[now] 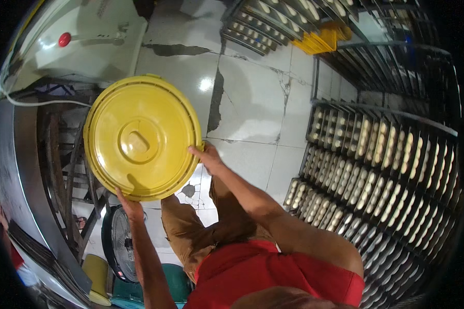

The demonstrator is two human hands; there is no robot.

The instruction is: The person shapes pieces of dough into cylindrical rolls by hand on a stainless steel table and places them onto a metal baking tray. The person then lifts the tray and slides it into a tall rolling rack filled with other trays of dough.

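Note:
A large round yellow lid with a raised centre knob is held out in front of me, its top facing up. My left hand grips its near rim, with the fingers partly hidden under the edge. On the right side of the rim, my right hand is closed with the thumb on top and the other fingers mostly out of sight. Whether a tub is attached beneath the lid cannot be seen.
Tall dark racks with trays of pale dough pieces stand at right. A yellow crate is at the far racks. At left are a metal table and a pale machine. A fan and a green tub stand near my left arm, over cracked tiles.

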